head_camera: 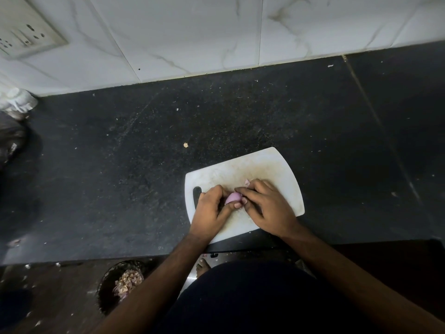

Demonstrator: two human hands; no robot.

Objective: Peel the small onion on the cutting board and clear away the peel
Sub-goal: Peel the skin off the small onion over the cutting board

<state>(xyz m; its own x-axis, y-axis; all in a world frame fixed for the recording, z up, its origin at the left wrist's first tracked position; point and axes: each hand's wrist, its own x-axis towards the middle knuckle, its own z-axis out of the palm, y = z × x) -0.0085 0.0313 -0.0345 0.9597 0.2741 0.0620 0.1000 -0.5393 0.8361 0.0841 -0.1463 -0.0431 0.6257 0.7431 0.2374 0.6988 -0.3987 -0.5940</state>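
Onion (233, 198) pinched between both hands' fingertips, seemingly above cutting board (277, 169).

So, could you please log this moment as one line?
step: peeling | left hand: holds onion | right hand: pulling peel | over cutting board

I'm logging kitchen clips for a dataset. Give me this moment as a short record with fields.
setting: dark countertop against a white tiled wall
cutting board: white cutting board, near the counter's front edge
onion: small purple onion, over the board, held between both hands
left hand: left hand grips the onion
right hand: right hand, fingertips on the onion
peel: a scrap by the right fingers
bin: bin of peelings on the floor below
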